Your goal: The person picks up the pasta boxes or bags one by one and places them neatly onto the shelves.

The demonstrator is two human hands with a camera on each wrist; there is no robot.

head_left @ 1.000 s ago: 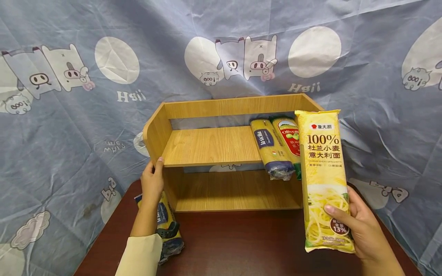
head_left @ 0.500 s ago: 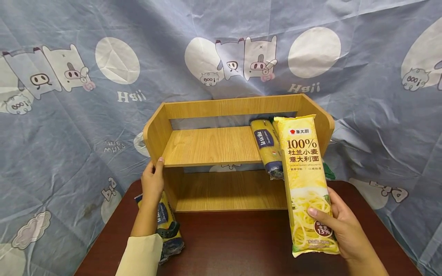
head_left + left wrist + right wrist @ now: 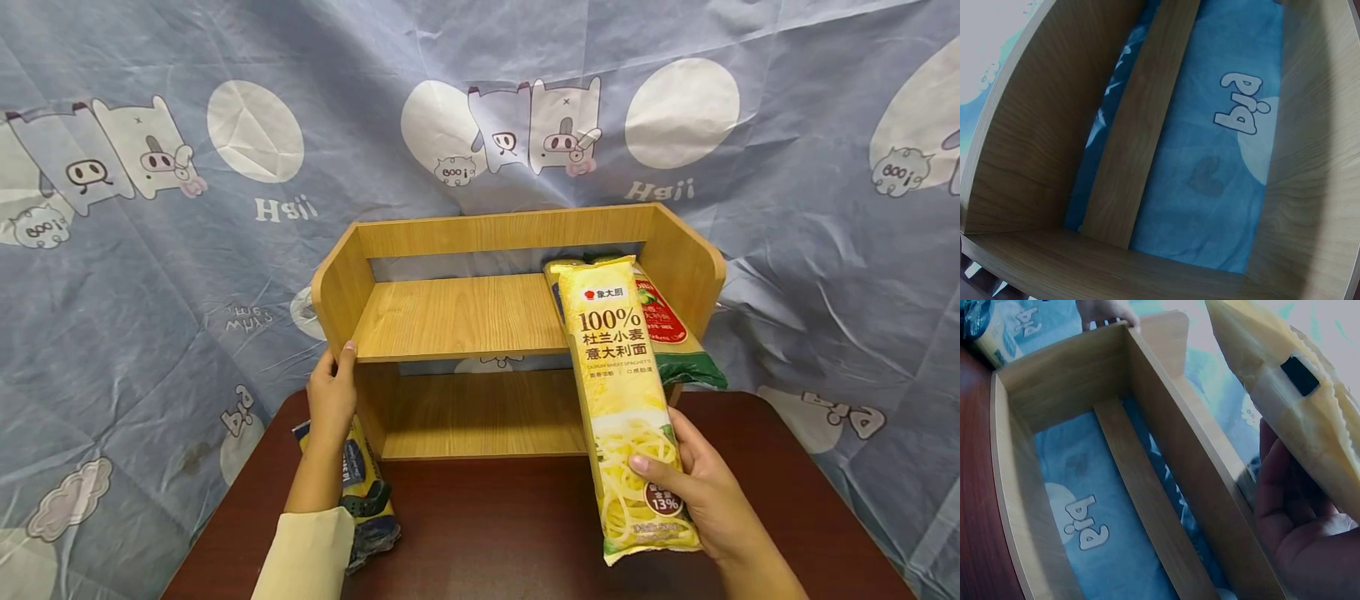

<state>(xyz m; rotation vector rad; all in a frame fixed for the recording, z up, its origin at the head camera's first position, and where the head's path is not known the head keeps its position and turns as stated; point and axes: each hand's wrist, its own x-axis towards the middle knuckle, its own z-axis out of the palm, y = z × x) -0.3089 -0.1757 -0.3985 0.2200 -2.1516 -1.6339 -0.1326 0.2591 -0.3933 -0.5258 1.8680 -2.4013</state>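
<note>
The yellow spaghetti packet [image 3: 626,408] I hold reads "象大厨", "100% 杜兰小麦意大利面" and "13%"; behind it a red-and-green packet [image 3: 663,329] shows part of its label. "Haii" and "BOO" are printed on the blue-grey cloth [image 3: 480,50] behind the wooden shelf [image 3: 457,317], which stands on a dark red-brown surface [image 3: 480,533]. My right hand [image 3: 705,492] grips the packet's lower part before the shelf's right end; my left hand [image 3: 332,387] clasps the shelf's left side.

place: cloth-screened tabletop set-up, kind of room unclear | backdrop: creased blue-grey cartoon cloth [image 3: 375,167] | surface: red-brown table [image 3: 487,525] | on it: small wooden shelf [image 3: 457,317], pasta packs [image 3: 671,333]
</note>
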